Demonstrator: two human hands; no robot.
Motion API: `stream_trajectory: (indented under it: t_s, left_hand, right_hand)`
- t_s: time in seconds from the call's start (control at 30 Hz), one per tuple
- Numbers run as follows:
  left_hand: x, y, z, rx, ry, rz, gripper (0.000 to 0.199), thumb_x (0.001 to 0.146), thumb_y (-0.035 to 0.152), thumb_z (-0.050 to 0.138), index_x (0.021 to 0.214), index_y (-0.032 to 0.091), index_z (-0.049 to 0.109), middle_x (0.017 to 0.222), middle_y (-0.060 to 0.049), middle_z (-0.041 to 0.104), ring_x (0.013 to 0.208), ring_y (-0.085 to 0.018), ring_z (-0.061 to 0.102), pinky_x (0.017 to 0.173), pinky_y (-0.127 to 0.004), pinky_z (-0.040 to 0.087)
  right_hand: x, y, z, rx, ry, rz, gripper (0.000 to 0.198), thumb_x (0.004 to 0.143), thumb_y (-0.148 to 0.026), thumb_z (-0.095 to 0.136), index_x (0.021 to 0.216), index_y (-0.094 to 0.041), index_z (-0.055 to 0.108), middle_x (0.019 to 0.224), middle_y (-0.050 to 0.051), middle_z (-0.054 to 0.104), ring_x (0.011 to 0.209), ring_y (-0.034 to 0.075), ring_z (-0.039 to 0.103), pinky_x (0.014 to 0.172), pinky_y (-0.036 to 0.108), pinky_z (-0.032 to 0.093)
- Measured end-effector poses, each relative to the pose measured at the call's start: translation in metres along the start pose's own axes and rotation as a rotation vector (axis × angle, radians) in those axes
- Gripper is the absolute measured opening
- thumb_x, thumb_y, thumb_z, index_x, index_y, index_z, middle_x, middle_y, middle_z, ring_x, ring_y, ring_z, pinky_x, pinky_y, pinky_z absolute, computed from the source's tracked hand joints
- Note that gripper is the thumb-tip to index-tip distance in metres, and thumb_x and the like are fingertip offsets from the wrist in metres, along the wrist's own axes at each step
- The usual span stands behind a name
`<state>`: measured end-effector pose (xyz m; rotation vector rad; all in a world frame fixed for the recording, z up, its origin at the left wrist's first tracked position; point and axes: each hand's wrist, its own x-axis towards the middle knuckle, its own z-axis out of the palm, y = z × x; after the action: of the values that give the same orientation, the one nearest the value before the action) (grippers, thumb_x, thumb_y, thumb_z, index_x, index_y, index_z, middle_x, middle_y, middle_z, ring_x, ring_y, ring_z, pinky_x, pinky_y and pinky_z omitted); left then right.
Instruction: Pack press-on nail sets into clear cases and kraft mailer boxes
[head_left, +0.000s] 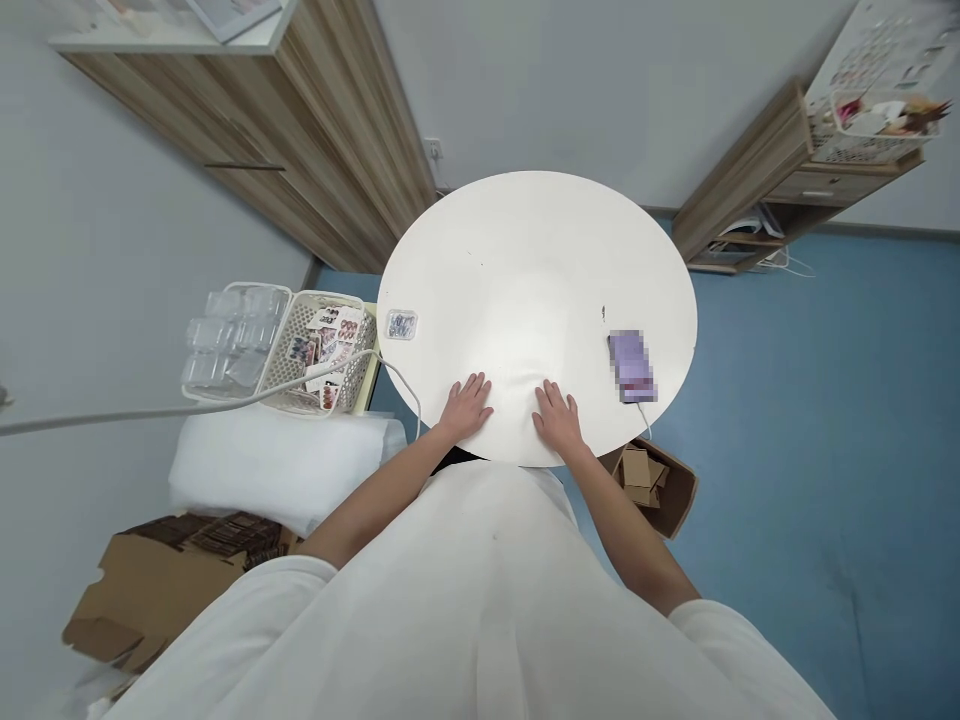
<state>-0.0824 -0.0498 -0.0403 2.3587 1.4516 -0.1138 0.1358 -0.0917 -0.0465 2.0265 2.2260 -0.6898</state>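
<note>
Where the lower left of the frame begins, you have brown cardboard (154, 595) piled up. Higher, at the middle left, clear containers (214, 335) fill a white tub (285, 302), and a basket (364, 335) on its right holds cards (326, 345) with small coloured pieces. A white cable (187, 408) crosses that basket to the left rim of the desk (525, 270), which takes up the centre of your frame. Near that rim sits a small clear box (414, 326) of bluish pieces. Your left hand (466, 408) lies palm down near the desk's lower edge, fingers stretched and slightly parted. To its right, apart from it, your right hand (557, 416) also lies flat, fingers extended on the surface. Farther right on the desk is a purple item (632, 362), blurred into blocks, with a cord (646, 421) at its lower end. An open carton (682, 492) stands below it, and a wooden shelf unit (742, 165) stands in the upper right.
</note>
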Motion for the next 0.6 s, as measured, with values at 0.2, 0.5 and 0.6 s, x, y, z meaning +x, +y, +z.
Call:
stream_trajectory:
  t_s: [0.2,0.5,0.6]
  left_hand:
    - [-0.002,-0.002,0.0,-0.035,0.005,0.014,0.05,0.085,0.033,0.039,0.133,0.018,0.035,0.145,-0.011,0.026,0.135,-0.026,0.019,0.106,-0.048,0.017]
    - [-0.011,-0.062,-0.018,-0.247,0.177,-0.237,0.055,0.087,0.04,0.037,0.135,0.015,0.03,0.146,-0.016,0.02,0.136,-0.028,0.015,0.104,-0.048,0.022]
    - [-0.01,-0.106,-0.029,-0.395,0.281,-0.415,0.058,0.086,0.042,0.037,0.136,0.014,0.027,0.146,-0.017,0.018,0.135,-0.029,0.016,0.104,-0.047,0.025]
  right_hand:
    - [-0.005,-0.001,-0.005,-0.012,0.032,-0.014,0.049,0.086,-0.029,0.032,0.134,-0.016,0.032,0.148,0.01,0.017,0.136,0.024,0.014,0.106,0.048,0.013]
    - [0.039,-0.071,-0.016,0.052,0.143,-0.024,0.049,0.087,-0.03,0.032,0.133,-0.016,0.032,0.146,0.012,0.022,0.136,0.025,0.016,0.103,0.045,0.02]
    - [0.07,-0.109,-0.016,0.12,0.072,-0.075,0.051,0.085,-0.03,0.035,0.134,-0.016,0.032,0.145,0.013,0.026,0.134,0.025,0.02,0.102,0.044,0.026]
